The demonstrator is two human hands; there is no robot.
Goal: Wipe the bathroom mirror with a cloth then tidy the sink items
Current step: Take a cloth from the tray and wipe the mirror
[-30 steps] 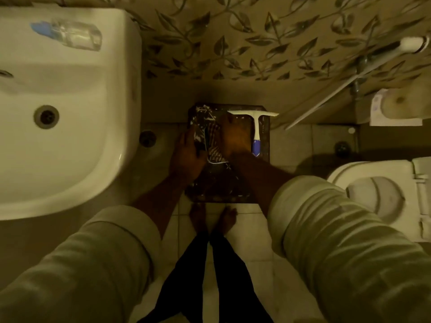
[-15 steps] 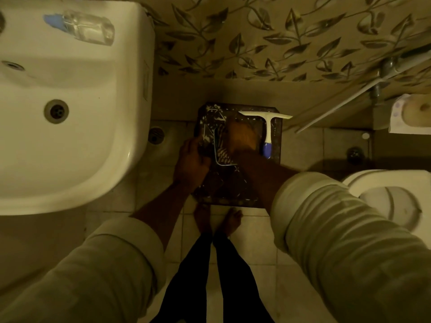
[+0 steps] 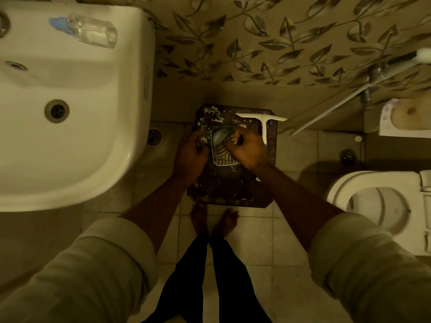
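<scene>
Since the earlier frame, a small rounded-square mirror [image 3: 221, 145] has come into view between both hands. White ceramic sink [image 3: 70, 108] lies at nine o'clock, dark speckled stool [image 3: 233, 190] at centre. On it, right hand [image 3: 247, 151] presses striped cloth [image 3: 221, 152] onto the mirror, fingers closed around it; left hand [image 3: 190, 155] grips the mirror's edge. White squeegee [image 3: 263, 123] lies at one o'clock.
</scene>
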